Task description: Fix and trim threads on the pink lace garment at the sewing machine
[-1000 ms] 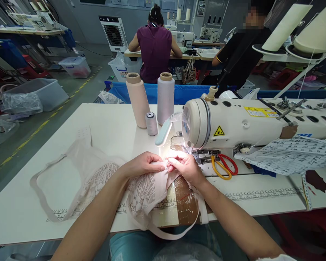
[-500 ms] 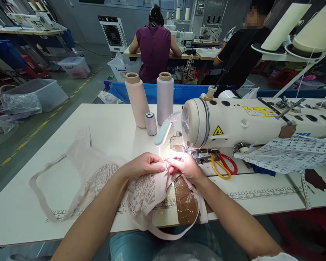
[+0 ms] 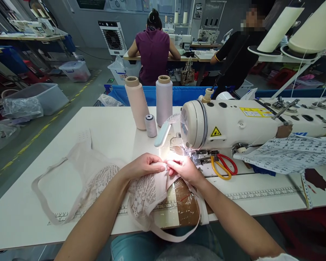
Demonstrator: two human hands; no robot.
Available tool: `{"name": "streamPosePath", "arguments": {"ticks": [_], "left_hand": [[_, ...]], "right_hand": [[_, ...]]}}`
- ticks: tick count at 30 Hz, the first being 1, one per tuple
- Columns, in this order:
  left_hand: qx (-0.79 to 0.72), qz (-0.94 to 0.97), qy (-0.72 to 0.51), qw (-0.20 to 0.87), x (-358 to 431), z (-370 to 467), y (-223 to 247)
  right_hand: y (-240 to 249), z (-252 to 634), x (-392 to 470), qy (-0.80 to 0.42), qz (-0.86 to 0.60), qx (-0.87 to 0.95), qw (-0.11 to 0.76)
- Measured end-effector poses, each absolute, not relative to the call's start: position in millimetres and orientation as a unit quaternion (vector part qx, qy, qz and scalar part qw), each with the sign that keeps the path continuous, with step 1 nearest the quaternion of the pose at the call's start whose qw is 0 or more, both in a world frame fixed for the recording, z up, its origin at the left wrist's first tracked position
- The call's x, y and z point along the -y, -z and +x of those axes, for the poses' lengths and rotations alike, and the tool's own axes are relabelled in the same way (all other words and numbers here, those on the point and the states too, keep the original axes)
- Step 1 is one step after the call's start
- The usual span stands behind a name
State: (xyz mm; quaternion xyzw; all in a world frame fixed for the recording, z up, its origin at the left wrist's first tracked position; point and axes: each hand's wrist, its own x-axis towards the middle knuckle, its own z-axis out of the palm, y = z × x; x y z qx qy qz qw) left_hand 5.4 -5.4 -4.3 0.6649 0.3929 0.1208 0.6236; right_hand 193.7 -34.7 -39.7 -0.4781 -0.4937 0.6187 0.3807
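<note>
Both hands, left (image 3: 142, 167) and right (image 3: 185, 169), pinched the lace garment (image 3: 141, 190) just before the machine (image 3: 233, 125). Glare probably hid the needle; fingertips so close risked a prick, or the fabric slipping askew.

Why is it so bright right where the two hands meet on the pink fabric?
Head view: a small pale blue lamp on the white sewing machine throws glare over the left hand, right hand and pale pink lace garment, washing out detail; straight table edges bow from wide-lens distortion.
</note>
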Motion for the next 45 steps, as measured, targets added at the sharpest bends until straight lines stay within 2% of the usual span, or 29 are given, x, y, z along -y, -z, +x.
{"name": "streamPosePath", "arguments": {"ticks": [4,13,24,30,45], "left_hand": [[-0.396,0.664,-0.112,0.625,5,5,4],[-0.395,0.660,-0.116,0.628,5,3,4],[-0.410,0.606,-0.149,0.665,7,6,-4],[-0.434,0.576,-0.164,0.673,8,7,-2],[-0.452,0.585,-0.170,0.652,7,6,4]], "right_hand": [[41,194,34,-0.615,-0.467,0.499,0.393],[39,196,36,-0.586,-0.481,0.550,0.349],[40,197,43,-0.500,-0.460,0.650,0.340],[39,198,43,-0.394,-0.446,0.718,0.361],[35,193,46,-0.289,-0.463,0.756,0.362]]}}
